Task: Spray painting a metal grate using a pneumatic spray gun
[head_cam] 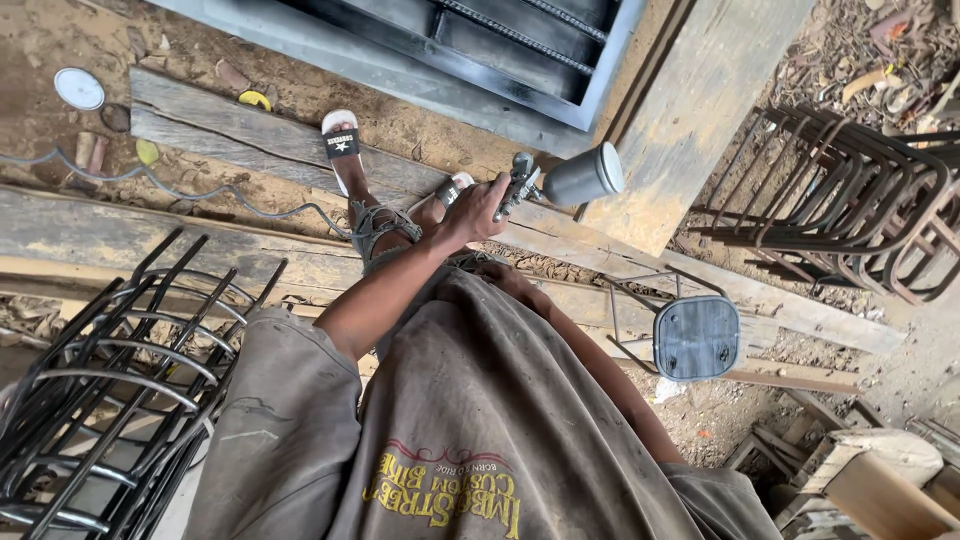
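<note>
Left hand [478, 210] fisted round spray gun [525, 185] grip, metal cup [583, 176] sideways beyond knuckles, nozzle kept off shirt. Right hand hidden behind torso, grip unknowable. Stool [695, 337] below-right.

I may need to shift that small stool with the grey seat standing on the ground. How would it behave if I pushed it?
The stool looks light: thin metal rod legs under a small square seat. It stands on uneven dirt and wood scraps, so it would probably catch and tip rather than slide. The frame looks stiff, so it should move as one piece.
</note>
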